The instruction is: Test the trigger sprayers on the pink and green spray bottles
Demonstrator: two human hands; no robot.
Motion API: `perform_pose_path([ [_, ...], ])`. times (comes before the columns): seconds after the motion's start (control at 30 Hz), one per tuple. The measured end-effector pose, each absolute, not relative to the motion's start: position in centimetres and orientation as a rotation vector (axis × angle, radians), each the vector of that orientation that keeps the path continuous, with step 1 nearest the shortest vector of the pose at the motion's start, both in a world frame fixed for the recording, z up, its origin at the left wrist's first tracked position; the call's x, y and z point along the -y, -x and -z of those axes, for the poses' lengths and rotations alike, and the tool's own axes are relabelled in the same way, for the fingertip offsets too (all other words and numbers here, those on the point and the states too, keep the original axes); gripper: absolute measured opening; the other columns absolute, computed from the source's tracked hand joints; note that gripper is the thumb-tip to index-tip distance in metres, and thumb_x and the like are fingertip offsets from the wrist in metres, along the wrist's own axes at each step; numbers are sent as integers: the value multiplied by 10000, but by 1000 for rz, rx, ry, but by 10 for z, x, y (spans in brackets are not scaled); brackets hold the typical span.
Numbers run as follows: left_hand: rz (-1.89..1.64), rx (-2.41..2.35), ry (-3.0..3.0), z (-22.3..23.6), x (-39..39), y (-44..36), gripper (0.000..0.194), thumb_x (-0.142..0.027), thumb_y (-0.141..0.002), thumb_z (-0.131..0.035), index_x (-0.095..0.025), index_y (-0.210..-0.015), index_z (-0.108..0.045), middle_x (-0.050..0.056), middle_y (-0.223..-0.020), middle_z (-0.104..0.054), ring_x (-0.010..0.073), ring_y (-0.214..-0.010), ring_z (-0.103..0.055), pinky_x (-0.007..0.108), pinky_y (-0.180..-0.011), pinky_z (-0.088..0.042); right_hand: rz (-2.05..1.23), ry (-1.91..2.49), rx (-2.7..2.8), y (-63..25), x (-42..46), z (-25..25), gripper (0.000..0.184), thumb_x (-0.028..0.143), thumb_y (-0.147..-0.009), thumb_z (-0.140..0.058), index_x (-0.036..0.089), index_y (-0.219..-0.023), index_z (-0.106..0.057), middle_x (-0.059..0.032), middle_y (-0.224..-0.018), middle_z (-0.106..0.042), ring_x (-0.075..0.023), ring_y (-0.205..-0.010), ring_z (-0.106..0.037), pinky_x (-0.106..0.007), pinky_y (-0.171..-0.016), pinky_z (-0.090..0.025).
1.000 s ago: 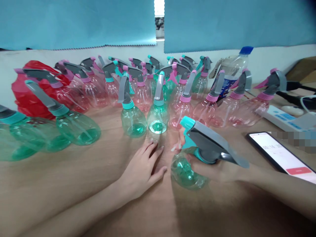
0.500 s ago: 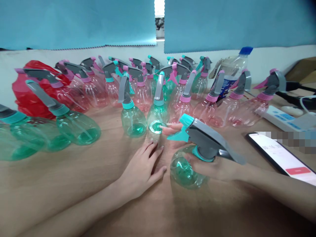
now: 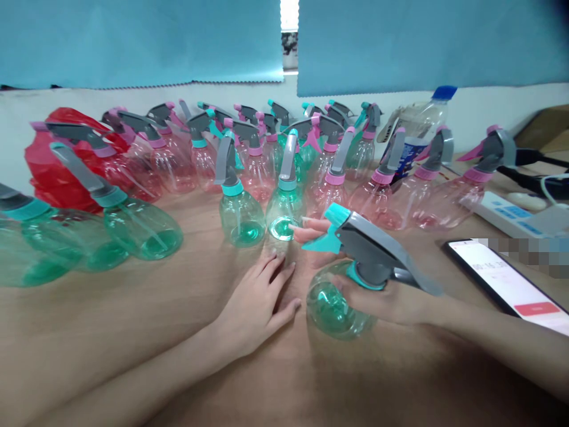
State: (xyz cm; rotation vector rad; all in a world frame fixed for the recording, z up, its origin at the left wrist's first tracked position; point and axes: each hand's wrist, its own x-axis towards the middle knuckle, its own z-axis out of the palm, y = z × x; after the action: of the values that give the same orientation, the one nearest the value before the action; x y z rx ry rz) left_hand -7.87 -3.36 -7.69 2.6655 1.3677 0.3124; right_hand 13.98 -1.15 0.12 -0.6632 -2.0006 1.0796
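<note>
My right hand (image 3: 386,302) is wrapped round a green spray bottle (image 3: 331,305) just below its collar. This bottle has a grey spray head with a turquoise nozzle and trigger pointing left, and some of my fingers show behind the trigger. My left hand (image 3: 262,296) lies flat on the wooden table (image 3: 200,379) with its fingers stretched out, holding nothing. Just beyond my fingertips stand two more green spray bottles, one on the left (image 3: 242,219) and one on the right (image 3: 285,210).
Several pink spray bottles (image 3: 255,172) and green ones line the back. More green bottles (image 3: 142,228) stand at the left before a red plastic bag (image 3: 57,160). On the right are a phone (image 3: 511,284), a power strip (image 3: 507,210) and a blue-capped bottle (image 3: 427,121).
Both hands and the held spray bottle stay almost where they were. The view has shifted very slightly.
</note>
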Motion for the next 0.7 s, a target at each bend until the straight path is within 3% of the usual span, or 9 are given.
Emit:
perform_pose_path([
  [0.7,-320,-1369,-2686,77,33,79,524,-465,-943,-501,-110,-1328,-525,192,-1430,-469,341,-1363,-383,528,-1090,-372,-1064,652,1986,-142,12,4,574,6,-726,-529,313,-1204,-605,-14,-1325,-620,-234,-1170,-625,-338,-874,-586],
])
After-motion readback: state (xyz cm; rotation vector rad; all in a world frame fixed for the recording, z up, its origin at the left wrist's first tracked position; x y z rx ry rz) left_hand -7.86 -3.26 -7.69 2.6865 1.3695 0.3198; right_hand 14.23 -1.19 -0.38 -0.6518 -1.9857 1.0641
